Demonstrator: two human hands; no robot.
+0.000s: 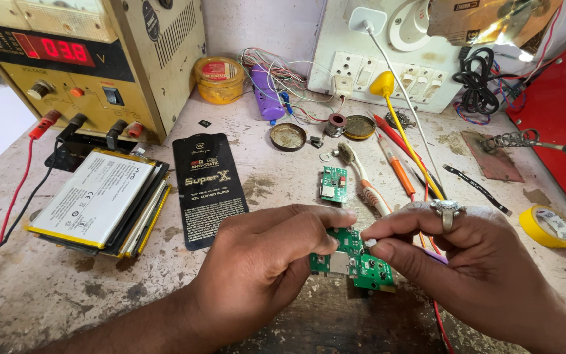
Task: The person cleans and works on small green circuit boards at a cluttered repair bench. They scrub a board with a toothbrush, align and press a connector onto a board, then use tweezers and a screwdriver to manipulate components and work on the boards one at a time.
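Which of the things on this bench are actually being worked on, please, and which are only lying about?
In hand:
left hand and right hand, both holding the green circuit board

Lying about:
second small green board
stack of phone batteries
black packet
yellow tape roll
toothbrush

Both hands meet low over the desk [47,288]: the left hand [263,262] pinches a green board [355,262] by its edge, the right hand [466,255] presses fingertips [369,243] onto its top. Second board [333,184] lies beyond, batteries [99,203] at left.
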